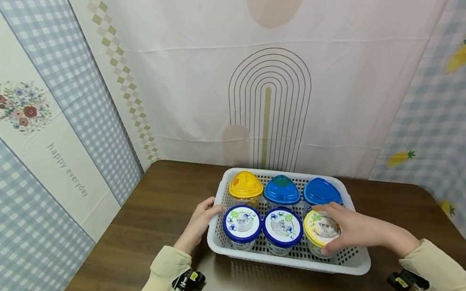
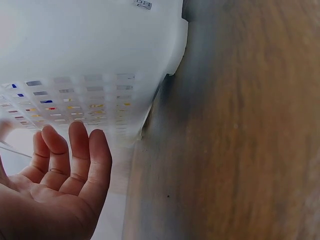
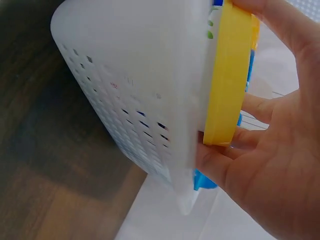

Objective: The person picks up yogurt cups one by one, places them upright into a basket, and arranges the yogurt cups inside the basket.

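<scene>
A white plastic basket (image 1: pixel 289 261) holds several clear tubs with coloured lids. At its front right, my right hand (image 1: pixel 354 228) grips a yellow-lidded tub (image 1: pixel 321 228) by the lid, thumb on the near side and fingers on the far side. The right wrist view shows the yellow lid (image 3: pixel 227 80) between thumb and fingers, just above the basket rim. My left hand (image 1: pixel 198 222) rests at the basket's left edge, thumb by the rim. In the left wrist view its fingers (image 2: pixel 78 155) are loosely bent against the slotted side wall (image 2: pixel 65 65).
Two tubs with dark-blue-rimmed white lids (image 1: pixel 243 223) stand in the front row. Behind them are a yellow domed lid (image 1: pixel 246 185) and two blue domed lids (image 1: pixel 282 190). The basket stands on a brown wooden table (image 1: pixel 158 204), with a patterned cloth (image 1: pixel 179 87) hanging behind.
</scene>
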`<action>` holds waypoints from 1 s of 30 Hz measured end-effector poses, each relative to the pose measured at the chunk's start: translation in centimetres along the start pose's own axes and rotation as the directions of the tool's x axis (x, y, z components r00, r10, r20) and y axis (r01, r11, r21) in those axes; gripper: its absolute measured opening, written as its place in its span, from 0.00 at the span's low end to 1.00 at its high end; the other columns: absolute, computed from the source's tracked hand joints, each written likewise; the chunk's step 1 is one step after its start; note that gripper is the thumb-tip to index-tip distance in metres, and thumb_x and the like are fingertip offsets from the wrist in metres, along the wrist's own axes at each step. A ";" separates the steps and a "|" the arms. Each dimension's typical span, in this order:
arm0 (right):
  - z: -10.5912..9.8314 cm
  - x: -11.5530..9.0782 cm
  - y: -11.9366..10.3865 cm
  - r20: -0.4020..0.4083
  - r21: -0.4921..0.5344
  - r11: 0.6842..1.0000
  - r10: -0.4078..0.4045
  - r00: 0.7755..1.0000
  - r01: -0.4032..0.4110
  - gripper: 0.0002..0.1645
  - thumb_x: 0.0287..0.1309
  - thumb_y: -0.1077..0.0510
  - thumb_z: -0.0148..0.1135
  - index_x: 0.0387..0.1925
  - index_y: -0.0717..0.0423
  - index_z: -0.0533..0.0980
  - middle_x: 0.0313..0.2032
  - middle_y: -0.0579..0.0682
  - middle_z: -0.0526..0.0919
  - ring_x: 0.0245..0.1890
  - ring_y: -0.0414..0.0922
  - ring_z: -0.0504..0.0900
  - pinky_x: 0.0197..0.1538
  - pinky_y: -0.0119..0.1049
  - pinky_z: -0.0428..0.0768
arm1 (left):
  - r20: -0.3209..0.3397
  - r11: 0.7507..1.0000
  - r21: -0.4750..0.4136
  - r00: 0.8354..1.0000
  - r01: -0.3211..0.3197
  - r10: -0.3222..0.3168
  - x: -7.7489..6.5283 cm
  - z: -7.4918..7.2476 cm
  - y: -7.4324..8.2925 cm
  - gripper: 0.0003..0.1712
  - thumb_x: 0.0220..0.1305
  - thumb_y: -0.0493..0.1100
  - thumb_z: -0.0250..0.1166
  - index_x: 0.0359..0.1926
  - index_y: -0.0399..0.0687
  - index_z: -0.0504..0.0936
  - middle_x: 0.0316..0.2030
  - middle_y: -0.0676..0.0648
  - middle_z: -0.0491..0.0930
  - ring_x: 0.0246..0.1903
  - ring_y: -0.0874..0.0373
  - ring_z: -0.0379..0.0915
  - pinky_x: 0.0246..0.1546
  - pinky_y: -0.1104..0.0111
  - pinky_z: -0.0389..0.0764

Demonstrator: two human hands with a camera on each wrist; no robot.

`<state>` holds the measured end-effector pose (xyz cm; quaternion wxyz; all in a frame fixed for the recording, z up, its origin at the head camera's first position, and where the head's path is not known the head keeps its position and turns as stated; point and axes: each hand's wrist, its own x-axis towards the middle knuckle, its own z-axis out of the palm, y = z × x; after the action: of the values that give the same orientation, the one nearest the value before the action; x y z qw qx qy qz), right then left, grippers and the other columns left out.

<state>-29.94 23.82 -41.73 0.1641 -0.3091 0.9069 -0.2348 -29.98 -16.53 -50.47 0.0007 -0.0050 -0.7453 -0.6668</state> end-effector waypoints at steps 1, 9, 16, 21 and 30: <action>0.1 0.0 0.1 0.001 0.000 1.000 -0.005 1.000 0.005 0.61 0.45 0.37 0.78 0.74 0.55 0.60 0.68 0.63 0.63 0.62 0.60 0.65 0.49 0.50 0.75 | 0.002 1.000 -0.001 1.000 -0.001 0.001 0.0 0.0 0.0 0.10 0.62 0.42 0.63 0.39 0.40 0.76 0.36 0.42 0.82 0.34 0.55 0.81 0.35 0.62 0.85; 0.8 0.0 0.5 0.015 0.051 0.999 0.007 1.000 -0.008 0.63 0.45 0.37 0.78 0.75 0.56 0.59 0.71 0.66 0.58 0.65 0.62 0.63 0.51 0.53 0.73 | 0.003 1.000 -0.012 1.000 0.010 -0.010 -0.1 0.1 -0.1 0.09 0.62 0.42 0.64 0.38 0.40 0.76 0.34 0.45 0.81 0.33 0.56 0.80 0.33 0.64 0.83; 1.3 0.0 0.6 0.024 0.052 0.998 0.017 1.000 -0.019 0.63 0.46 0.35 0.78 0.76 0.55 0.58 0.71 0.66 0.58 0.62 0.58 0.67 0.52 0.54 0.74 | -0.001 1.000 0.004 1.000 0.009 -0.009 0.0 0.2 0.0 0.11 0.62 0.43 0.64 0.40 0.40 0.77 0.36 0.44 0.82 0.35 0.55 0.80 0.35 0.63 0.83; 1.2 0.3 0.4 0.048 0.037 0.999 0.003 0.999 -0.005 0.63 0.46 0.35 0.77 0.76 0.55 0.57 0.70 0.67 0.58 0.64 0.60 0.66 0.55 0.57 0.74 | -0.011 1.000 0.000 1.000 0.016 -0.016 0.0 0.2 0.1 0.10 0.62 0.42 0.64 0.39 0.41 0.76 0.35 0.44 0.82 0.34 0.56 0.80 0.35 0.64 0.83; 1.0 0.4 0.3 0.073 0.033 0.999 0.017 0.997 -0.019 0.63 0.46 0.36 0.78 0.76 0.55 0.57 0.70 0.67 0.58 0.64 0.61 0.65 0.57 0.60 0.72 | -0.003 1.000 -0.006 1.000 0.009 -0.009 -0.2 0.1 0.2 0.09 0.64 0.41 0.63 0.40 0.41 0.77 0.37 0.43 0.82 0.35 0.55 0.80 0.36 0.63 0.84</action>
<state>-29.97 23.43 -42.75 0.2042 -0.3065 0.8989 -0.2372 -29.78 -16.43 -50.29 -0.0014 -0.0007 -0.7432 -0.6691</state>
